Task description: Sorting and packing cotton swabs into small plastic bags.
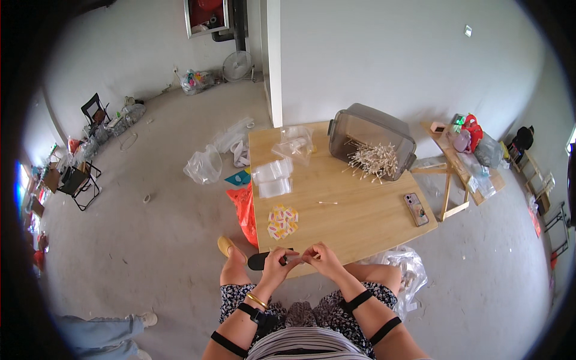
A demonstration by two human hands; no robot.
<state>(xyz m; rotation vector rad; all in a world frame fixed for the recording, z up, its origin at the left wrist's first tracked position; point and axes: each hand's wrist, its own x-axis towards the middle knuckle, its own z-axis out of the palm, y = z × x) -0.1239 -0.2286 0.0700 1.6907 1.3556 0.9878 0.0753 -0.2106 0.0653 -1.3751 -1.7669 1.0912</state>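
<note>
My left hand (277,265) and my right hand (322,260) meet at the table's front edge, fingers closed in pinches. A small whitish, see-through bit shows between the fingertips, too small to name. Beside my left hand lies a dark, rounded flat object (258,261), partly hidden by it. Ahead on the wooden table (354,225) are a loose cotton swab (328,203) and a pile of small yellow, white and pink cards (282,222). Stacked clear plastic bags (273,179) lie behind the cards. Many cotton swabs (375,159) spill from a grey tub (366,123) tipped on its side.
A phone (416,209) lies near the table's right edge. More clear bags (295,144) sit at its back left. A red bag (243,210) hangs at the left side; plastic (405,267) bunches by my right leg. Another person's legs (108,333) show at lower left.
</note>
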